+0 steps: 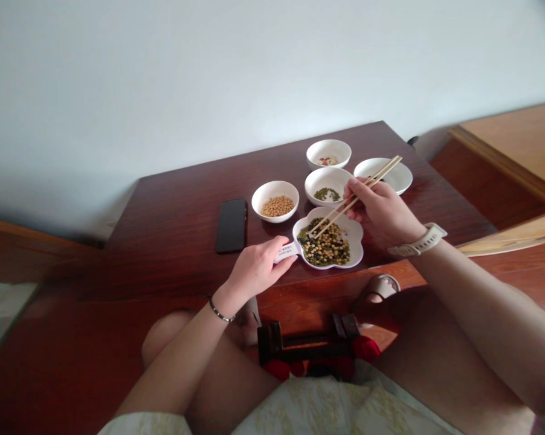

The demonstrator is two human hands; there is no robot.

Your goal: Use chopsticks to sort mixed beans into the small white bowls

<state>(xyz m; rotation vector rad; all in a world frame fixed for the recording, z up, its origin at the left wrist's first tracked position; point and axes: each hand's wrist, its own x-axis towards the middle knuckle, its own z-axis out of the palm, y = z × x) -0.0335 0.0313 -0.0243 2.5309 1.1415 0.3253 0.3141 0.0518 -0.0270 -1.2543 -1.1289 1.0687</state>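
My left hand is closed around the short handle of a flower-shaped white dish with a lilac rim. Mixed beans, yellow, green and black, lie in the dish. A pair of chopsticks is gripped in my right hand, with the tips down among the beans at the dish's left side. Whether the tips pinch a bean is too small to tell. Just behind the dish stands a white bowl of green beans, partly covered by my right fingers. A white bowl of yellow beans stands to its left.
A white bowl with some reddish and pale pieces stands at the back. Another white bowl with a few dark beans sits right, behind the chopsticks. A black phone lies left on the dark wooden table, which meets the wall.
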